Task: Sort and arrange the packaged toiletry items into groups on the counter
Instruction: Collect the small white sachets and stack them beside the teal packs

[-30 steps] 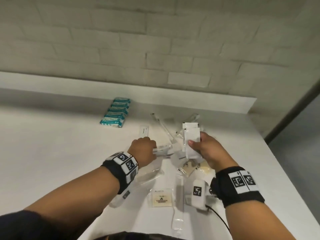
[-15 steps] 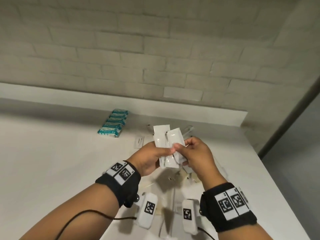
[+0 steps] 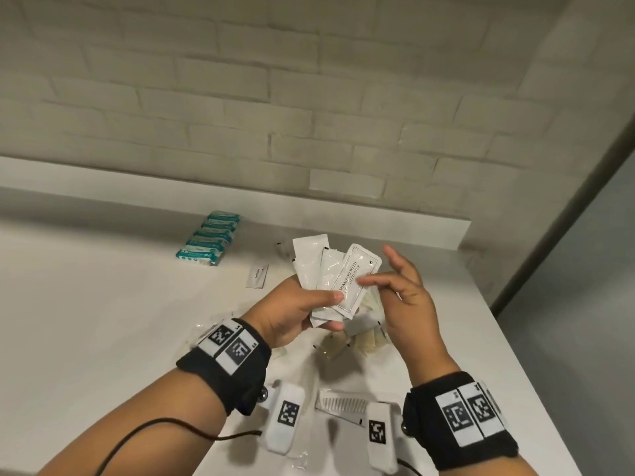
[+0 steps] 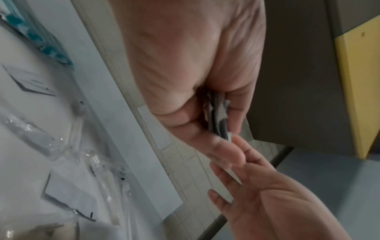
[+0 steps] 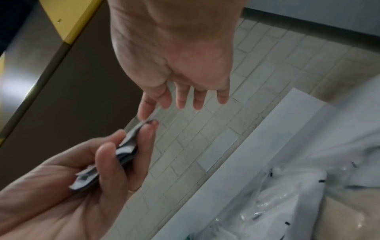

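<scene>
Pinched between thumb and fingers, a fan of white sachets [image 3: 330, 276] sits in the left hand [image 3: 295, 312] above the counter [image 3: 103, 321], while the right hand [image 3: 405, 297] is unclenched, its thumb tip touching the front sachet. Below lie a comb [image 3: 343, 405] and clear packets [image 3: 350, 341]; farther back a flat sachet [image 3: 257, 275], then a row of teal packs [image 3: 209, 243] by the wall

Head view looks down over the counter [image 3: 103, 321]; both wrist views, close in, share its back wall.
</scene>
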Demonstrator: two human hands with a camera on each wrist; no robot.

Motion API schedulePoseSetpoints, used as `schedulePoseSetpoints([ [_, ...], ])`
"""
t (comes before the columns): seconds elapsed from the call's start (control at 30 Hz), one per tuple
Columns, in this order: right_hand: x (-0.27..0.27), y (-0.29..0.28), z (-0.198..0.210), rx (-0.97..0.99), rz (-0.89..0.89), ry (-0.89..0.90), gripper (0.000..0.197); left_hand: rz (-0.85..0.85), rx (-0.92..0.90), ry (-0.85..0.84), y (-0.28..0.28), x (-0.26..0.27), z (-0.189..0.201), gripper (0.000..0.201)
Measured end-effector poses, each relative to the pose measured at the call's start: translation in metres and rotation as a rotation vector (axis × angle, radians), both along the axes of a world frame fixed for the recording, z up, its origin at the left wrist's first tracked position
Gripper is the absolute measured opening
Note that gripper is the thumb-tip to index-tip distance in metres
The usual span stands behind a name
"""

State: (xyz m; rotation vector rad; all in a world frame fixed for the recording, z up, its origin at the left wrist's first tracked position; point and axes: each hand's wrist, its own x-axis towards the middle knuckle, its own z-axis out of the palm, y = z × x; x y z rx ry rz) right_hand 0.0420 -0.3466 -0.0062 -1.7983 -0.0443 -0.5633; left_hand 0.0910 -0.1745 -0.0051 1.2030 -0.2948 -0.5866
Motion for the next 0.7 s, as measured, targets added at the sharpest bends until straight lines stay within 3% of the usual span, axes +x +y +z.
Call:
schedulePoseSetpoints([
  [0.1, -0.005, -0.004, 0.006, -0.201, -0.183, -0.087, 0.033, 0.021, 0.126, -0.070, 0.005, 0.004, 0.000, 0.028],
  [0.17, -0.003, -0.005, 0.015, -0.382, -0.170, -0.087, 0.028, -0.012, 0.252, -0.166, 0.010, 0.007, 0.004, 0.031],
  [0.2, 0.000, -0.006, 0.021, -0.438, -0.118, 0.000, 0.031, -0.025, 0.305, -0.213, 0.012, 0.008, 0.007, 0.033],
  [0.23, 0.002, -0.005, 0.026, -0.436, -0.061, 0.128, 0.033, -0.026, 0.341, -0.247, 0.014, 0.010, 0.009, 0.035],
  [0.3, 0.007, 0.000, 0.034, -0.230, 0.029, 0.339, 0.024, 0.006, 0.368, -0.274, 0.017, 0.015, 0.013, 0.034],
  [0.37, 0.008, 0.002, 0.033, -0.104, 0.013, 0.416, 0.016, 0.062, 0.364, -0.271, 0.021, 0.020, 0.016, 0.029],
  [0.47, 0.009, 0.002, 0.030, -0.268, -0.029, 0.489, 0.033, 0.096, 0.382, -0.287, 0.029, 0.027, 0.022, 0.023],
  [0.6, 0.011, 0.025, 0.038, -0.410, 0.111, 0.536, 0.032, 0.031, 0.395, -0.314, 0.033, 0.030, 0.025, 0.021],
  [0.7, 0.018, 0.034, 0.035, -0.458, 0.066, 0.510, 0.017, 0.051, 0.315, -0.288, 0.035, 0.032, 0.028, 0.011],
])
